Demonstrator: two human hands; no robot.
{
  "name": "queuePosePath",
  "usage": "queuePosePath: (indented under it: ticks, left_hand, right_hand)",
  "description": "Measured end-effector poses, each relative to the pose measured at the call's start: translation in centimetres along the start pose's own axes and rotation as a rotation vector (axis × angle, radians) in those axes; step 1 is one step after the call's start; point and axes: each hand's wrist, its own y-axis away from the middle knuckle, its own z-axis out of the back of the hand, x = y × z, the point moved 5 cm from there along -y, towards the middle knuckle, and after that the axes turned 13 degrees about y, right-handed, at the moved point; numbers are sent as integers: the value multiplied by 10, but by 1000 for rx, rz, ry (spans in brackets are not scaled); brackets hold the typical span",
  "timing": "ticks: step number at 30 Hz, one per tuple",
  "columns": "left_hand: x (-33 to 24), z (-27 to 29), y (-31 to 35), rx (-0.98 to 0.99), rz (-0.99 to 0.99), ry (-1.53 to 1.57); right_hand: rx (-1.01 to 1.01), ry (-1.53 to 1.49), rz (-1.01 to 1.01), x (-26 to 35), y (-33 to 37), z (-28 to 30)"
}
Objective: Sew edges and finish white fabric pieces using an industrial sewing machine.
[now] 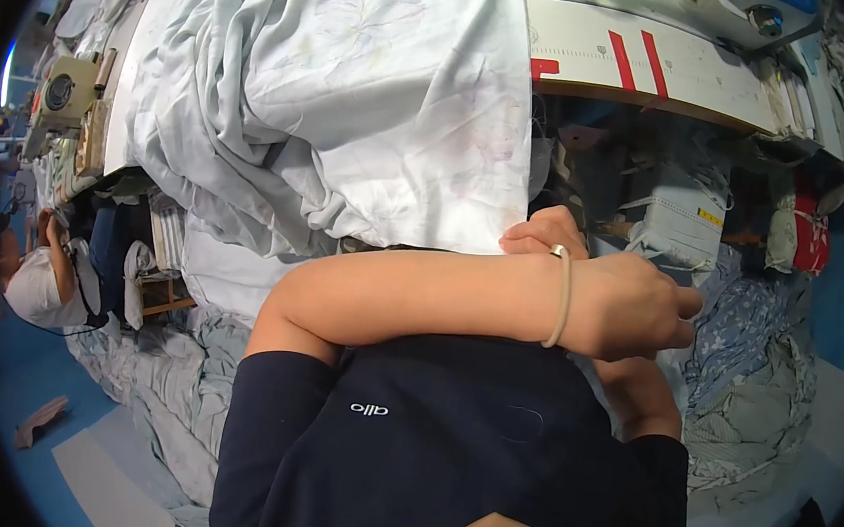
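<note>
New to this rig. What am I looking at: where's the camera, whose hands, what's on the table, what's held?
No robot here: these are a person's bare hands, seen by a head-worn fisheye camera looking down, so straight edges bend. A pale, faintly patterned cloth, partly bunched, lies over the white table and hangs past its edge. The left hand reaches across to the right, fingers curled; the right hand is at the cloth's near right corner. Whether either grips anything isn't clear.

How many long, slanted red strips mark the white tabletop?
2: a left red strip and a right red strip, both right of the white floral fabric, which may hide more.
</note>
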Motion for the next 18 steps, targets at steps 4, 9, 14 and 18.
queuePosePath:
  ticks: [4, 9, 14, 18]
  left_hand:
    - [53, 71, 42, -297, 4, 186]
    - [136, 190, 219, -869, 894, -822]
    - [163, 194, 286, -851, 904, -908]
    - [184, 220, 252, -839, 879, -824]
  right_hand:
    - [-235, 196, 249, 23, -8, 31]
    - [-165, 31, 98, 7, -16, 32]
    - [-199, -57, 27, -22, -16, 19]
    - [-71, -63, 28, -33, -21, 17]
